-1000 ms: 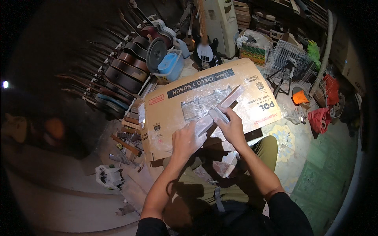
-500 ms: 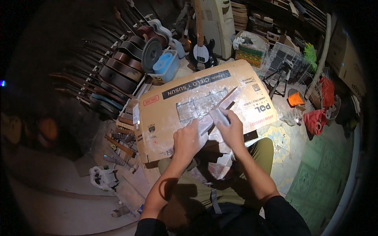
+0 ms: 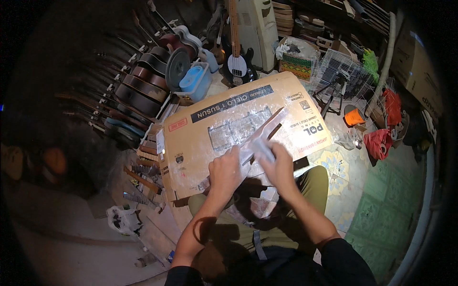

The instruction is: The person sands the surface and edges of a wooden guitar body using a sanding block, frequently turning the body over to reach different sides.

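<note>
My left hand [image 3: 225, 169] is closed round the near end of a long, narrow wooden piece [image 3: 265, 129], pale with dust and darker along one edge. It slants up and to the right over the cardboard, tapering toward its far end. My right hand [image 3: 280, 168] is closed on a folded grey sheet [image 3: 263, 149], which looks like sandpaper and lies against the piece's right side. Motion blurs this sheet and the right fingertips. Under both hands, a large flattened cardboard box [image 3: 191, 152] lies across my knees' front, with whitish dust over its middle.
Several guitars [image 3: 143, 90] stand in a row at the far left. A blue tub [image 3: 193, 78] and a black-and-white bass guitar [image 3: 238, 66] are behind the cardboard. To the right are a wire cage [image 3: 334, 71], an orange container [image 3: 353, 117] and a red bag [image 3: 378, 143]. Wood scraps [image 3: 143, 178] lie at left.
My right hand and the grey sheet have slid slightly down along the piece, toward me. The left hand keeps its hold. The whole view has shifted a little.
</note>
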Demonstrator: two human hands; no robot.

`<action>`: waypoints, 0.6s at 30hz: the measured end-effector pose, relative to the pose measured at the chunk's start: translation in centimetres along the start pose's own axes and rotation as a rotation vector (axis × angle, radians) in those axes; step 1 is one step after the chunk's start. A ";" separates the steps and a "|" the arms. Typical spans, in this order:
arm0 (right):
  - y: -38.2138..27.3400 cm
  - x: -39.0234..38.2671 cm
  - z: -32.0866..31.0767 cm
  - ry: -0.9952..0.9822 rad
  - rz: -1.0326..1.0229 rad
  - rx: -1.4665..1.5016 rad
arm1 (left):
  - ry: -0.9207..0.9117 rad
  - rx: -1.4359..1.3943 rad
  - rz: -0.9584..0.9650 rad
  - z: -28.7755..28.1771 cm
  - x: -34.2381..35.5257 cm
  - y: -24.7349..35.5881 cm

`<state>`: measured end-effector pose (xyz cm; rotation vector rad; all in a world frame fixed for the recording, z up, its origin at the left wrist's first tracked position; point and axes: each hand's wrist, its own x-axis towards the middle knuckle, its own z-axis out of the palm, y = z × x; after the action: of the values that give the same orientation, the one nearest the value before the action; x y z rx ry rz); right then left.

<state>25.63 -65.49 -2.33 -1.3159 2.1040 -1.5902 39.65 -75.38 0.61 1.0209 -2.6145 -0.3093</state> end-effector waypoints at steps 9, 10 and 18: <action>-2.1 -2.0 -0.3 -0.002 -0.192 -0.118 | -0.044 0.050 -0.054 0.9 0.3 0.0; -0.1 -1.0 0.1 0.021 -0.198 -0.084 | -0.041 0.050 -0.052 0.9 0.7 0.0; -0.1 0.2 0.0 0.018 0.001 0.049 | -0.026 0.042 -0.022 0.7 1.2 0.3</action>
<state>25.53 -65.67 -2.15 -1.2899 2.0619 -1.6482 38.29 -75.92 0.29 1.0664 -2.6451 -0.2763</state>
